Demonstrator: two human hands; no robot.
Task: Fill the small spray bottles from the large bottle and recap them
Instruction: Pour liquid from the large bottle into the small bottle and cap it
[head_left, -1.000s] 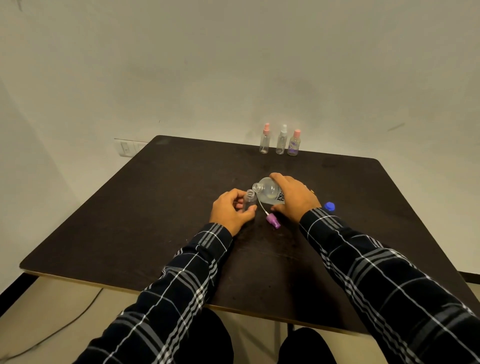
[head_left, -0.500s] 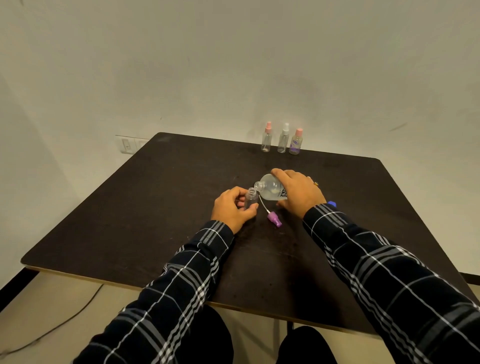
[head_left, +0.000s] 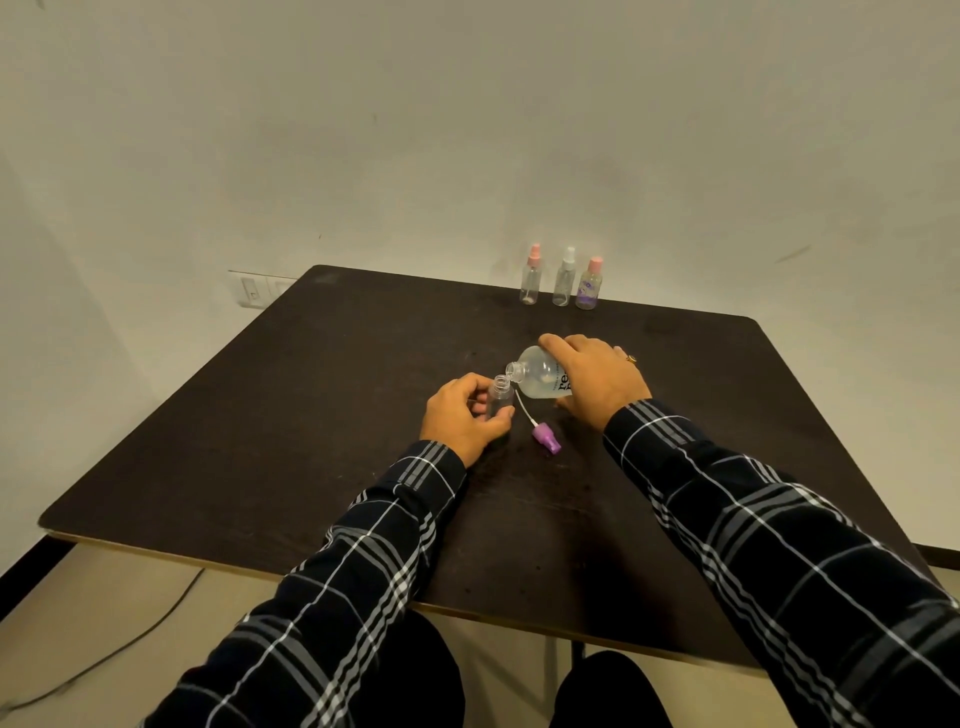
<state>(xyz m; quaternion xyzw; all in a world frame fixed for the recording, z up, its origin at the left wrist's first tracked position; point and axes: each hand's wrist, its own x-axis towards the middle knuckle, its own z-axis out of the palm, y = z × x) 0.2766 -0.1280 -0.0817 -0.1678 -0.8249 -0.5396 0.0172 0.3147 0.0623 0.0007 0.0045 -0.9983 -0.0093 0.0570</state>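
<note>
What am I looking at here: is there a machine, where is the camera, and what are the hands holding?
There is no machine here. A person works with two bare hands, and the one picture comes from a camera worn on the head, looking forward and down. That is why the plaid sleeves reach in from the bottom.

The left hand grips an open small spray bottle, held upright. The right hand holds the large bottle tipped over, with its mouth at the small bottle's neck. Whether liquid is flowing is too small to tell.

On the dark table, between the hands, lies a purple spray cap with its white tube. At the far edge stand three capped small bottles: a pink-topped bottle, a white-topped bottle and a second pink-topped bottle.
</note>
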